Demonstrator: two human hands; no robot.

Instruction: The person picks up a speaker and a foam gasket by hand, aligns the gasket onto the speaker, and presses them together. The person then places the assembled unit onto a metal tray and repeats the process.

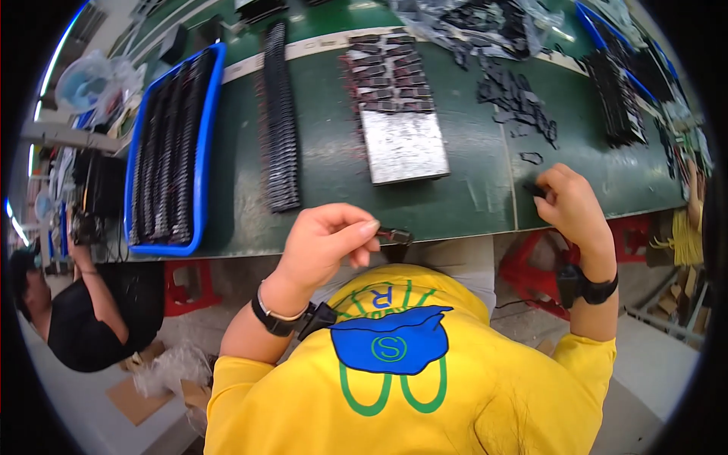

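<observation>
Just over the near table edge, my left hand (330, 241) pinches a small black part with a reddish wire (396, 236) between thumb and fingertips. Off to the right, the closed fingers of my right hand (575, 203) grip a small black piece (535, 190) at the tabletop. A single black ring-shaped piece (531, 158) lies just beyond that hand, below a loose scatter of similar black pieces (516, 98). Between and beyond my hands sits a silver block (406, 148). Wired black parts (388, 72) stand in rows at its far end.
On the green table (470, 178), a long row of black parts (280, 129) stands beside a filled blue tray (199, 178). Clear plastic bags (485, 26) lie at the back. More black parts (618, 98) are stacked right. Red stools (531, 265) are below; a co-worker (98, 318) sits left.
</observation>
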